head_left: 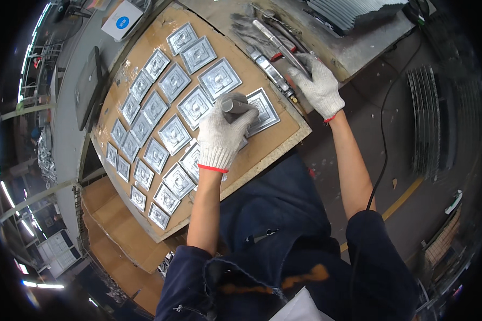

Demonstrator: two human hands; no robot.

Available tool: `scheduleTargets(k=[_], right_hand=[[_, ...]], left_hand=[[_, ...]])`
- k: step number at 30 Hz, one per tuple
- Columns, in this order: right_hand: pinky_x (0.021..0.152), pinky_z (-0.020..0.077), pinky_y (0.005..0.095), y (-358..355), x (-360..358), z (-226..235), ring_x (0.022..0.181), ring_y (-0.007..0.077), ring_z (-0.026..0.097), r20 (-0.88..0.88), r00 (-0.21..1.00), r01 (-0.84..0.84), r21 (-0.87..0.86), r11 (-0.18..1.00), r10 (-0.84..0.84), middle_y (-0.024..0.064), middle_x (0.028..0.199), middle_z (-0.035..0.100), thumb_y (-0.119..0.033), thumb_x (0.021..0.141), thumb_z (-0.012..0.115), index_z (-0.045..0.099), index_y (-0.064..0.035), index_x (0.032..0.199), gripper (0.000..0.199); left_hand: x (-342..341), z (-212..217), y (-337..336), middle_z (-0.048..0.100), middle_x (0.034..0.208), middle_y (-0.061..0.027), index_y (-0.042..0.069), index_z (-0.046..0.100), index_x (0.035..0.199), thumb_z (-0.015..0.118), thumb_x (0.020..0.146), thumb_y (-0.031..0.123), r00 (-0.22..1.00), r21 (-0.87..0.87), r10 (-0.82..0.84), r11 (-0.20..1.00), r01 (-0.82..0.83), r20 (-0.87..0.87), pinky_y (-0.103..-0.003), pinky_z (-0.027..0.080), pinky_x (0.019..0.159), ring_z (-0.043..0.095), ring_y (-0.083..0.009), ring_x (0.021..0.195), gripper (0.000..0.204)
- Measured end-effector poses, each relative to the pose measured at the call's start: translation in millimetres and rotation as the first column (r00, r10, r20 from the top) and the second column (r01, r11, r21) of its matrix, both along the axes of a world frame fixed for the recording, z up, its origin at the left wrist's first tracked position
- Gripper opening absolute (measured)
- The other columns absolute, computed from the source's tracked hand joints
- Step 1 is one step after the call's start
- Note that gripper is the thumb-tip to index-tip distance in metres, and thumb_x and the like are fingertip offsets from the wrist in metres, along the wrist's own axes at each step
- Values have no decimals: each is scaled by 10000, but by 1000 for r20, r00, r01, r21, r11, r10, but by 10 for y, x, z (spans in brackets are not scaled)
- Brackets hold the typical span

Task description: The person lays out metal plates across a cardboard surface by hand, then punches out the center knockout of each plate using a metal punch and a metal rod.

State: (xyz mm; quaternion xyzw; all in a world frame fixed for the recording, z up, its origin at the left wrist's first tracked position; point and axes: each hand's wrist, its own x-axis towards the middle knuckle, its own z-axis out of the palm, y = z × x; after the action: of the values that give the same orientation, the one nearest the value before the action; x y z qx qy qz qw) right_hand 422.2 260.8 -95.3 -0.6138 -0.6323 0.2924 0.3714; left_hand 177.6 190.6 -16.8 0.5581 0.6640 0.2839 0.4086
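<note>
My left hand [223,134], in a white knit glove, grips a dark cylindrical tool [233,104] over the near right end of a brown board [284,134]. The tool stands next to a square embossed metal plate [265,109]. Several more square silver plates [174,134] lie in rows across the board. My right hand [320,85], also gloved, rests on a long metal hand tool [276,40] at the edge of the grey workbench [353,51] beyond the board.
A second long tool with a red band [270,72] and a grey glove [249,29] lie on the bench. A white box [121,20] sits far left. Cardboard boxes [118,224] stand under the board. A black cable [383,155] crosses the floor at right.
</note>
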Motion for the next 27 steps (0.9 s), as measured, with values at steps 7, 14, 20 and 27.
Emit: scheduleTargets(k=[7, 14, 20, 27], right_hand=[[1044, 538, 416, 36, 23, 52, 1186, 339, 712, -63, 998, -27, -48, 998, 24, 177, 1255, 743, -463, 977, 720, 700, -73, 1352, 541], [1054, 533, 409, 45, -2, 61, 1198, 333, 709, -8, 999, -34, -56, 998, 34, 171, 1264, 745, -477, 980, 710, 694, -76, 1366, 557], [1049, 533, 408, 29, 20, 11, 1204, 330, 716, -6, 999, -41, -38, 998, 41, 192, 1285, 744, -474, 988, 707, 687, -35, 1363, 578], [1008, 549, 409, 66, -2, 9, 1151, 335, 740, -73, 994, -83, -50, 995, 79, 212, 1213, 763, -416, 1004, 724, 682, -1, 1340, 535]], left_hand=[[91, 1, 24, 814, 954, -77, 58, 733, 1233, 825, 935, 181, 993, 152, -94, 983, 104, -69, -314, 607, 717, 763, -146, 796, 335], [103, -166, -58, 815, 993, -78, 12, 741, 1241, 844, 927, 131, 996, 120, 65, 990, -72, 64, -286, 605, 793, 744, -97, 883, 352], [69, -26, -48, 818, 1015, -55, 29, 740, 1262, 815, 959, 157, 992, 118, -112, 986, 118, -61, -284, 593, 777, 741, -89, 898, 337], [-35, 45, 2, 809, 983, -70, 89, 746, 1281, 829, 957, 259, 988, -16, -117, 993, 115, -100, -292, 582, 776, 724, -99, 831, 376]])
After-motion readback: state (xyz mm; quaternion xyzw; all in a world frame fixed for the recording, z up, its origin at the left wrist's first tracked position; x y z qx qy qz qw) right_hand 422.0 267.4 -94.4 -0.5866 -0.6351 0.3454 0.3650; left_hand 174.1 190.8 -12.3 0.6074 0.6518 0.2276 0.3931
